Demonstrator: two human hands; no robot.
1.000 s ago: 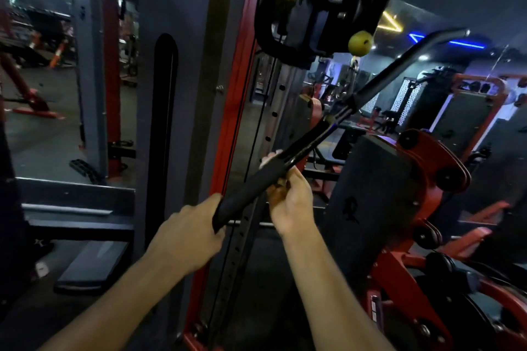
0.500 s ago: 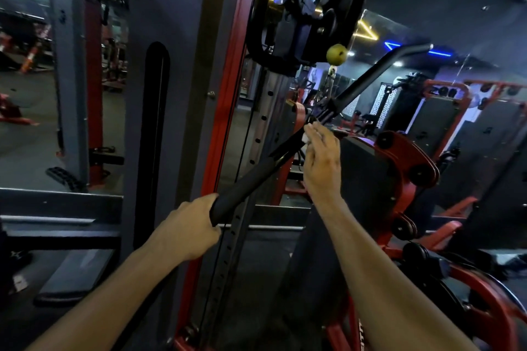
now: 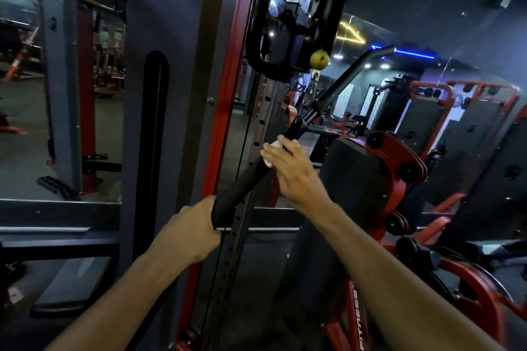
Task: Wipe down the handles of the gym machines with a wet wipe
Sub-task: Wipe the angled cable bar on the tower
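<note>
The left hand (image 3: 189,232) gripped the low end of the black bar handle (image 3: 245,184), fingers curled tight around it. The right hand (image 3: 293,172) pressed a white wet wipe (image 3: 272,152) against the handle higher up, fingers wrapped over it. A yellow ball (image 3: 319,59) hung above.

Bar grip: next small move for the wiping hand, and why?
Probably slide the right hand with the wet wipe down the black grip toward the left hand. The wipe sits near the grip's upper end; the left hand holds its lower end steady.
</note>
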